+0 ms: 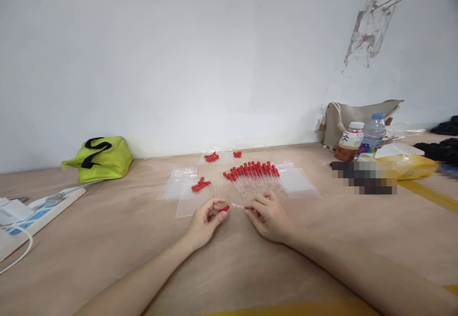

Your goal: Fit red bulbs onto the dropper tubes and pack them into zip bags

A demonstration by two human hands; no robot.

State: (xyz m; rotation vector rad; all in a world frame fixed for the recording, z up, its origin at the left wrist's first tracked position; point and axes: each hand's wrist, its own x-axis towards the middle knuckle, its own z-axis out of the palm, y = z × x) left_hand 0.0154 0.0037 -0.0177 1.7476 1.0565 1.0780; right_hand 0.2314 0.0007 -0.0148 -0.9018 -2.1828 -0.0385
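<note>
Between the thumb and fingers of my left hand (pixel 208 220) is a red rubber dropper bulb (pixel 224 208), its end turned toward the right. My right hand (pixel 267 216) pinches a clear glass dropper tube (pixel 237 206) that points left at the bulb; a small gap separates the two. Just beyond my hands lies a row of droppers (pixel 255 175), red bulbs fitted on clear tubes. Left of that row are loose red bulbs (pixel 201 184) and several bare glass tubes (pixel 215 187), resting on a clear plastic bag (pixel 186 201).
More red bulbs (pixel 211 157) lie near the wall. Clear zip bags (pixel 302 182) extend right of the droppers. At left are a yellow-green pouch (pixel 103 158) and a power strip (pixel 39 216). Bottles (pixel 348 142), a beige bag (pixel 332 125) and a yellow packet (pixel 408 163) stand at right.
</note>
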